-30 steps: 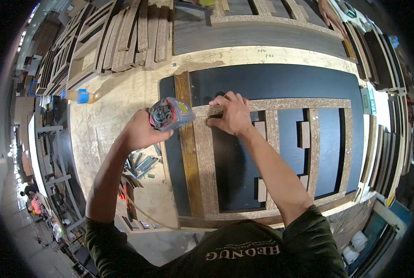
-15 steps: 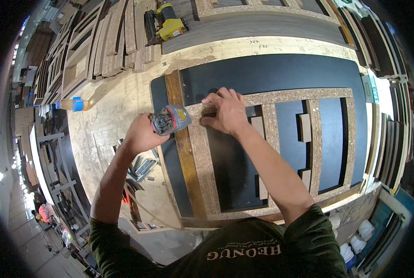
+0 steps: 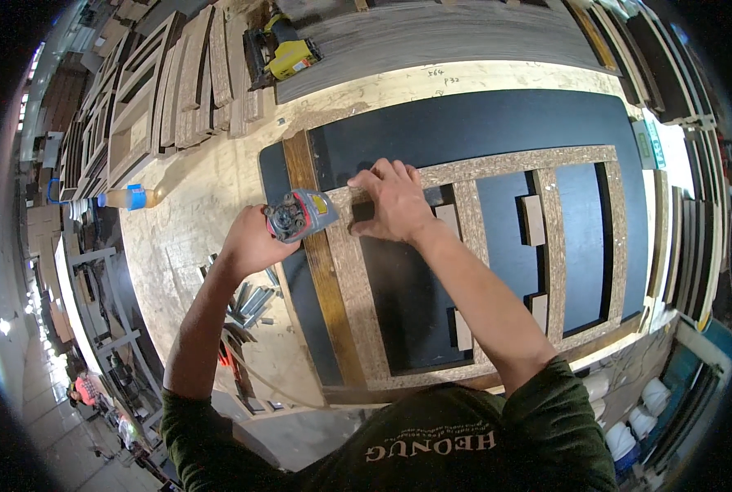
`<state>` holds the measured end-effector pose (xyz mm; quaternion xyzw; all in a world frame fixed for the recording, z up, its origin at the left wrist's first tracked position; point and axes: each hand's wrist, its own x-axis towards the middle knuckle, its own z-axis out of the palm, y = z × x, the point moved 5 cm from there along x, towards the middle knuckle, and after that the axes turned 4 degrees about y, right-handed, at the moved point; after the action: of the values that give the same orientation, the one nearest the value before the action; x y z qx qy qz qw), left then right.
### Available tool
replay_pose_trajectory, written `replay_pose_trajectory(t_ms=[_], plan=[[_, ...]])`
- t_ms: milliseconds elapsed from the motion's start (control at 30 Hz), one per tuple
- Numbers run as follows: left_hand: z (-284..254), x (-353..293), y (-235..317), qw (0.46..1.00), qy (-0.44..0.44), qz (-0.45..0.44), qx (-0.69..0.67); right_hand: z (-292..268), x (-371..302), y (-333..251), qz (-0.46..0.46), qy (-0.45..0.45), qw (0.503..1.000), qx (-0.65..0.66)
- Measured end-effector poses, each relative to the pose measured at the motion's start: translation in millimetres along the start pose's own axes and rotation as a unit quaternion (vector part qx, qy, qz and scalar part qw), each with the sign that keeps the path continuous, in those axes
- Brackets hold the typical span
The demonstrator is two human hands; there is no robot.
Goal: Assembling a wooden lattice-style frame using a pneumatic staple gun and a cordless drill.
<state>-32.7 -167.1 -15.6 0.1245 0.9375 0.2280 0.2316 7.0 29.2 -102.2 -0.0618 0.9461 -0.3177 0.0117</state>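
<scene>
My left hand [image 3: 248, 244] is closed round a grey and red air nail gun [image 3: 302, 216], seen from its top end. The tool stands over the left end of a particleboard frame [image 3: 358, 287], by a brown wooden strip [image 3: 321, 262]. Both pieces lie on a black panel [image 3: 464, 115] with rounded corners. My right hand [image 3: 394, 201] straddles the frame's far rail near its left corner, fingers on the far side and thumb on the near side. Small wooden blocks [image 3: 532, 220] sit against the frame's crosspieces. The nail gun's tip is hidden.
Staple or nail strips [image 3: 253, 302] lie on the plywood table [image 3: 177, 238] left of the panel. A yellow and black nail gun [image 3: 288, 57], stacked boards [image 3: 193, 74] and a bottle [image 3: 132, 197] are farther off. White rolls [image 3: 620, 439] stand low at the right.
The view has shifted slightly, so the far objects sit a little higher and more to the left. Both hands keep nearly the same place on the nail gun and the frame.
</scene>
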Motion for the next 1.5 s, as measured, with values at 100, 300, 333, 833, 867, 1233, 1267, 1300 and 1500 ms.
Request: replay_pose_trajectory(t_ms=[100,300,333,833,867,1233,1267,1300,1500], plan=[[-2.5,-3.3,16.1,0.999,0.009,0.034,-0.013,-0.7,-2.3,3.2,-0.002,0.008,1.0,0.007],[8.9,5.1,10.1,0.999,-0.019,0.033,0.015,2.8,0.3,-1.6,0.006,-0.023,1.0,0.008],[9.1,4.9,5.1,0.999,-0.019,0.033,0.016,2.7,0.4,-1.7,0.006,-0.022,1.0,0.009],[31.1,-201.6,44.3,0.991,0.018,0.113,0.07,-7.8,-3.1,4.7,-0.011,-0.039,0.999,0.017],[28.1,-217.7,63.3,0.997,0.025,0.061,0.051,-9.0,-4.2,10.2,-0.007,-0.065,0.997,0.032],[72.7,-295.5,55.0,0.989,0.146,-0.009,-0.027,-90.7,-29.8,122.3,-0.073,-0.021,0.997,-0.015],[71.8,-288.5,53.2,0.988,0.145,-0.031,-0.038,-91.1,-33.5,126.0,-0.102,0.01,0.995,0.015],[67.2,-292.4,58.1,0.984,0.173,-0.023,0.026,-88.5,-34.5,128.3,-0.103,0.044,0.994,0.015],[17.8,-251.8,134.1,0.907,0.172,0.066,0.378,-103.2,-37.6,113.9,-0.096,-0.02,0.995,-0.014]])
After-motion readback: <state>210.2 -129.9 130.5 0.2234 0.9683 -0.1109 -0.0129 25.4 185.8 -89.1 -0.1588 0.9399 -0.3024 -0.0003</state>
